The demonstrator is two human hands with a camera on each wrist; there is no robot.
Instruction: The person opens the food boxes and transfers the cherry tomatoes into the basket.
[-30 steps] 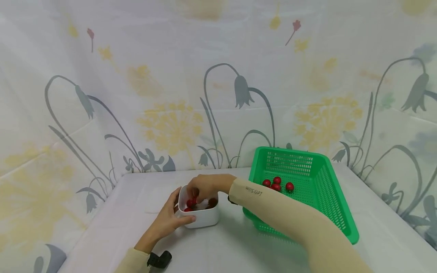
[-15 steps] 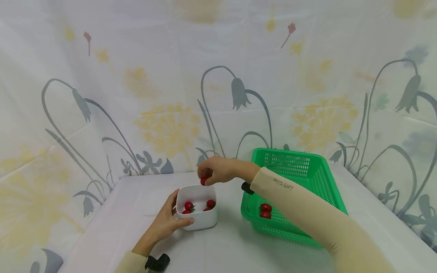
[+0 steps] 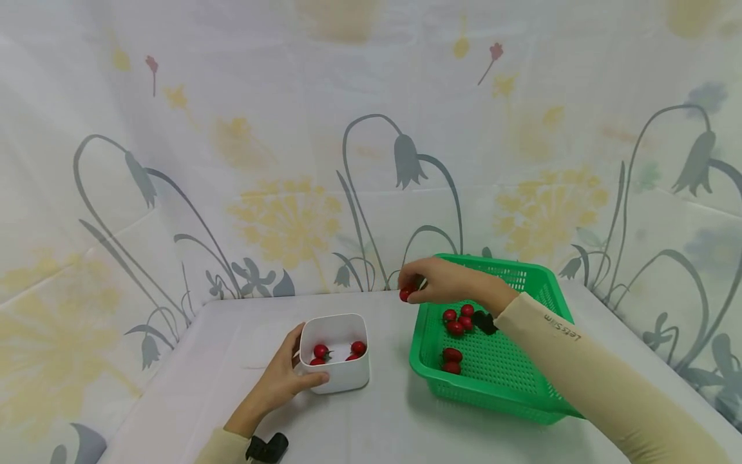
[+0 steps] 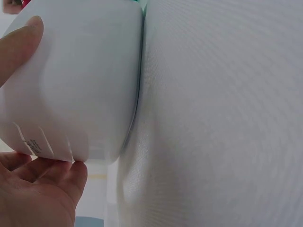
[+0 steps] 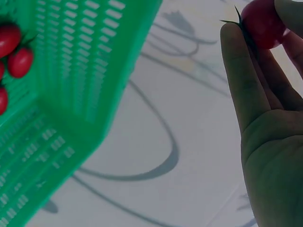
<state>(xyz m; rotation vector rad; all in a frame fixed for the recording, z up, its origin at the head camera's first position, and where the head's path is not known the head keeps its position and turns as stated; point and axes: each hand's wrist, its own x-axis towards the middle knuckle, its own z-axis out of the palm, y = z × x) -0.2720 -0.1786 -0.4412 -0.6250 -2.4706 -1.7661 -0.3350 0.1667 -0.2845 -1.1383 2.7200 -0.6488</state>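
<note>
My left hand (image 3: 279, 380) grips a white square box (image 3: 350, 379), thumb on the near side and fingers round the left; the left wrist view shows those fingertips against its wall (image 4: 90, 71). Inside lie several cherry tomatoes (image 3: 321, 351). My right hand (image 3: 443, 280) pinches one cherry tomato (image 5: 265, 23) with a green stalk between thumb and fingers. That hand hovers by the far left corner of a green perforated basket (image 3: 493, 394). Several more cherry tomatoes (image 3: 455, 328) lie in the left part of the basket.
Both containers stand on a white-covered table (image 3: 382, 425), the box left of the basket with a gap between them. A flower-printed cloth (image 3: 278, 129) hangs behind the table.
My right hand has lifted out of the box with a cherry tomato and moved right, to the basket's far left corner. My left hand stays on the box.
</note>
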